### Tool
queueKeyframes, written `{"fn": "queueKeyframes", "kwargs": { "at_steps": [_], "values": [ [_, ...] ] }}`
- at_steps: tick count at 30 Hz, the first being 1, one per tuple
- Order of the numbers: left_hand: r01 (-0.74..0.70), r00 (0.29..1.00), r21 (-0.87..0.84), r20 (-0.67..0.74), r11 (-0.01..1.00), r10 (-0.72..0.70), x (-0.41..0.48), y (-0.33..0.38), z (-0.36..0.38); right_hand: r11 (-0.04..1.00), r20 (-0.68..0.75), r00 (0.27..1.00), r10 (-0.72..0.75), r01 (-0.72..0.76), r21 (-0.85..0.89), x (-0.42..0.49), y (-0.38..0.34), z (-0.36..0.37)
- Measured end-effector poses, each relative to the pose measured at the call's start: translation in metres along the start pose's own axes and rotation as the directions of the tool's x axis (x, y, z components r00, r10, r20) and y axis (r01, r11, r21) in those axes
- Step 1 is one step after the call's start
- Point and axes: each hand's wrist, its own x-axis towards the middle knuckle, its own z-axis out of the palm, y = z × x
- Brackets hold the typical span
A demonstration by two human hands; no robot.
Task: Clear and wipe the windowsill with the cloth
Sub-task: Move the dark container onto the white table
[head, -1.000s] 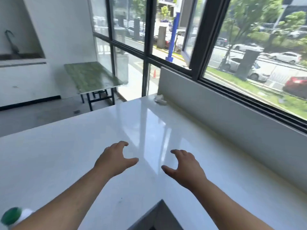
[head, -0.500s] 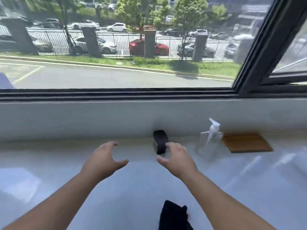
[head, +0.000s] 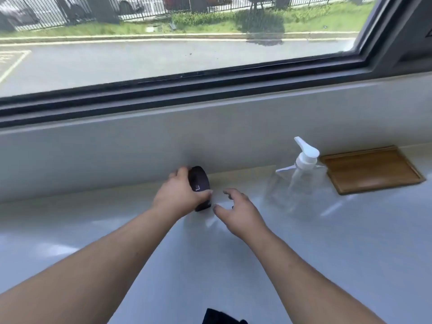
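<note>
Since half a second ago the left hand (head: pixel 181 195) has moved from hovering with spread fingers to wrapping around the small black object (head: pixel 199 184) at the back of the windowsill (head: pixel 350 253). Fingers curl over its top and the thumb presses its near side. Whether it has left the surface cannot be told. The right hand (head: pixel 238 211), which earlier reached toward that same object, now hovers just beside it, fingers loosely spread and holding nothing.

Judgement: clearing has begun with the first item; wiping has not started.

The black cloth (head: pixel 222 318) lies untouched at the near edge of the sill, only partly in view at the bottom of the frame and well apart from both hands.

Count of items on the sill:
- One small black object, in the left hand's grip, close against the back wall (head: pixel 117 155).
- One clear pump bottle (head: pixel 301 181) with a white pump head, upright, to the right of the hands.
- One brown wooden tray (head: pixel 371 170), flat, just beside the bottle on its right, near the back wall.
- One black cloth.

Judgement: three items need removing before the cloth can pass over the full surface; the bottle and tray are untouched. The bottle, being tall and narrow, is the likeliest to tip if knocked by the right hand.
</note>
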Motion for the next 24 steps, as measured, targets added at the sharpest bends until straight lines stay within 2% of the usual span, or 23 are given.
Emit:
{"fn": "queueKeyframes", "kwargs": {
  "at_steps": [4,8,13,19,24],
  "values": [
    [0.098,0.994,-0.048,-0.035,0.994,-0.100,0.026,0.002,0.025,0.958,0.160,0.982,0.099,-0.137,0.251,0.022,0.002,0.021],
    [0.153,0.988,-0.074,0.006,0.985,-0.153,0.030,0.003,0.029,0.921,0.231,0.962,0.142,-0.214,0.324,0.021,-0.003,0.034],
    [0.157,0.987,-0.147,0.062,0.977,-0.150,-0.009,-0.024,0.000,0.902,0.238,0.966,0.103,-0.192,0.386,-0.009,-0.029,0.055],
    [0.262,0.959,-0.234,-0.043,0.936,-0.279,-0.089,-0.119,-0.063,0.926,0.369,0.929,-0.008,-0.132,0.353,-0.078,-0.093,0.124],
    [0.372,0.895,-0.307,-0.131,0.876,-0.426,-0.190,-0.241,-0.114,0.974,0.520,0.846,-0.118,-0.004,0.226,-0.161,-0.150,0.222]
  ]
}}
